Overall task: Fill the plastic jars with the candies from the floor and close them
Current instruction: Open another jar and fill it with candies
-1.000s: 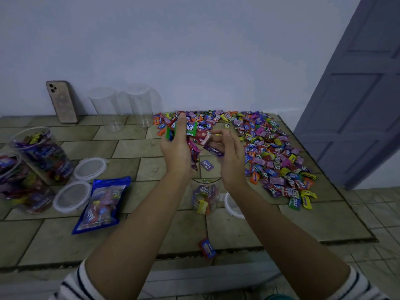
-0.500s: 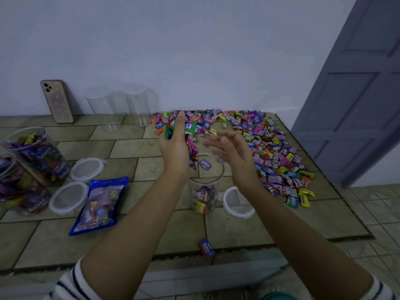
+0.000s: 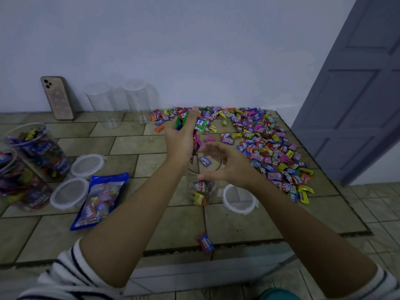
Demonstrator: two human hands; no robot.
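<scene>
Tiled flooring (image 3: 65, 230) against a pale wall is seen. Compared with a second earlier, the right hand (image 3: 225, 163) has been parted from the left and spread open, empty, its thumb at the rim of the open jar (image 3: 202, 187), which stands directly beneath both hands. A bunch of candies (image 3: 200, 124) is kept clutched in the left hand (image 3: 179, 139), raised above the jar mouth. "Relaxa" can be read on a purple sweet (image 3: 205, 161) falling between the hands. The jar's clear walls are hard to make out. The candy heap (image 3: 266, 148) lies beyond the right hand, a lid (image 3: 238, 201) below its wrist.
</scene>
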